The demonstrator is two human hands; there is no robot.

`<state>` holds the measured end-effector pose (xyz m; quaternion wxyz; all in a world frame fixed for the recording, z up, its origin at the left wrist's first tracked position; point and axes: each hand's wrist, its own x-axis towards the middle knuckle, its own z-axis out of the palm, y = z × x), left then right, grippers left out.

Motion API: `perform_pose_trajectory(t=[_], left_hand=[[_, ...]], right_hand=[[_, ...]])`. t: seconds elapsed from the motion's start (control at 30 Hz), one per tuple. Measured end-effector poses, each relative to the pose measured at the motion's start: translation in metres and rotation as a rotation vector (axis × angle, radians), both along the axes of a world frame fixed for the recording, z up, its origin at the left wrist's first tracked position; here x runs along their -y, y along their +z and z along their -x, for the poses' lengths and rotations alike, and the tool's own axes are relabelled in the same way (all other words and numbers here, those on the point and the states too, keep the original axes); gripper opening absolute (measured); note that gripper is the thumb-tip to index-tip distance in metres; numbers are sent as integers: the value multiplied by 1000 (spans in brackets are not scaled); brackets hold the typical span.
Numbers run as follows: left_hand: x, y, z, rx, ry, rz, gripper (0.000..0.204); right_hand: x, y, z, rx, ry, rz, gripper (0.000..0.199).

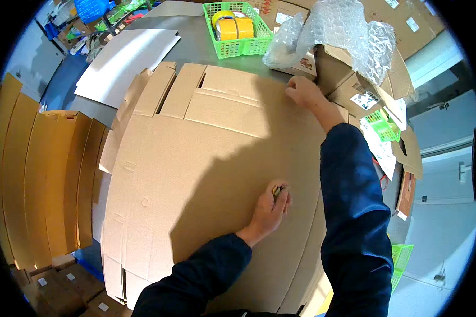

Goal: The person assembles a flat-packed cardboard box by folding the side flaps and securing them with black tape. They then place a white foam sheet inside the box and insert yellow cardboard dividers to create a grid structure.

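Note:
A large flattened cardboard box [195,153] lies on the table beneath both my hands, its slotted flaps at the far and left edges. My left hand [267,211] is closed around a small dark-and-yellow object [278,191]; only its end shows, so its kind is unclear. That hand is over the right middle part of the cardboard. Stretched out farther, my right hand [307,94] is at the cardboard's far right corner with its fingers curled together. What those fingers grip, if anything, is hidden.
Beyond the cardboard stands a green plastic basket [243,47] with yellow tape rolls [235,29]. Bubble wrap [336,31] drapes over an open carton [349,87] at the far right. White sheets [124,63] lie far left. Folded cartons [53,179] stand left of the table.

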<state>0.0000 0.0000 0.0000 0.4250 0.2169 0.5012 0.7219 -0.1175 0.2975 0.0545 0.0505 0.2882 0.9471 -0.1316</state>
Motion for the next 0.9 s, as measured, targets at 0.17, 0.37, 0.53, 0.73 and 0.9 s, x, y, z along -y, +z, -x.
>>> perform_pose_trajectory(t=[0.17,0.37,0.53,0.73,0.9], left_hand=[[-2,-4,-5,75,38,-15,14],[-1,3,-1,42,48,-3,14],[-2,0,-1,-17,29,-30,17],[-3,-3,1,36,44,-55,19],[-5,1,11,217,145,-135,20]], right_hand=[[-3,30,-9,-215,174,165,40],[0,32,-12,-202,264,106,43],[-4,11,-16,-303,278,-40,40],[8,46,-11,-166,99,234,41],[56,96,-4,68,349,244,45]])
